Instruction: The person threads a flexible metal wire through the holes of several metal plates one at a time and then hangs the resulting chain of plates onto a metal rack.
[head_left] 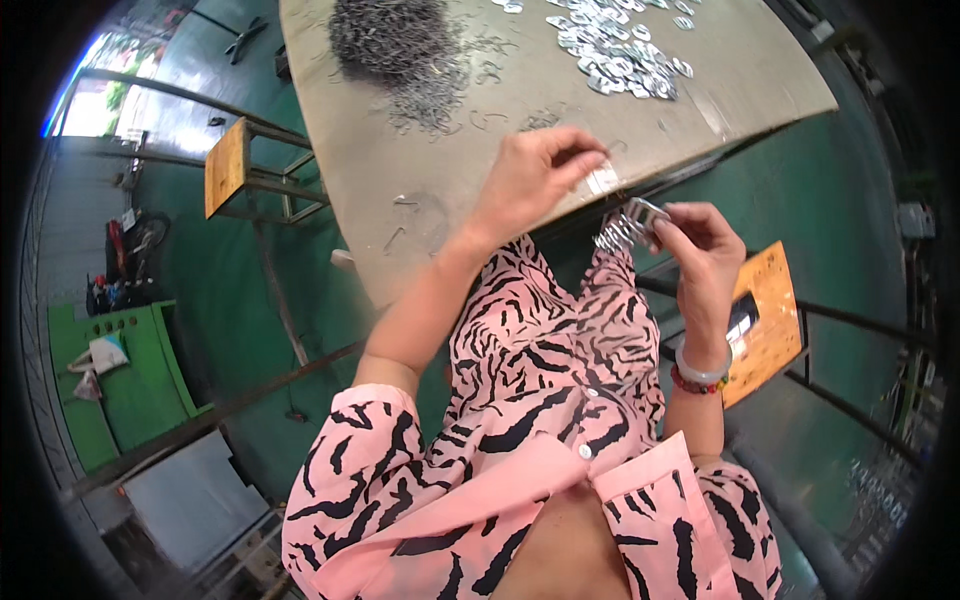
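My left hand hovers over the table's near edge, thumb and forefinger pinched together. A thin curved wire shows just beyond the fingertips; whether it is held or lies on the table I cannot tell. In my right hand, a stack of silver metal pieces is gripped between thumb and fingers. It hangs above my lap, just off the table edge, its pieces lying close together in a row. On the grey table, a pile of flat silver oval rings lies beyond my hands.
A dark heap of thin wire hooks covers the table's far left, with loose hooks nearer me. Wooden-topped stools stand left and right of the table. A dark phone-like object rests on the right stool.
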